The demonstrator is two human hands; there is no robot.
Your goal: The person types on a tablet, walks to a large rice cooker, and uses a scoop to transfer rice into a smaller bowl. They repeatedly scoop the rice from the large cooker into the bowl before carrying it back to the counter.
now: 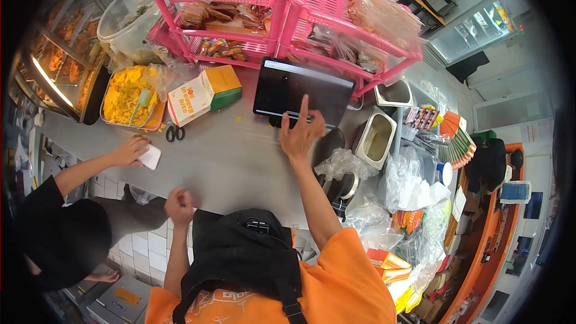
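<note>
My right hand (302, 135) is raised over a dark tablet-like screen (288, 87) that leans against pink racks. Its index finger points up across the screen, the other fingers are apart, and nothing is held. My left hand (179, 206) is curled into a loose fist at the front edge of the steel counter (240, 168), with nothing showing in it. Left of the screen lies a white, orange and green food box (195, 97). Black-handled scissors (174, 133) rest beside the box.
A co-worker's hand (133, 151) at the left holds a white phone-like object (150, 156). Pink racks (276, 24) with packets stand behind. A tray of yellow food (123, 87) sits near a lit display cabinet (51, 78). Metal containers (376, 138) and plastic bags (411, 180) crowd the right.
</note>
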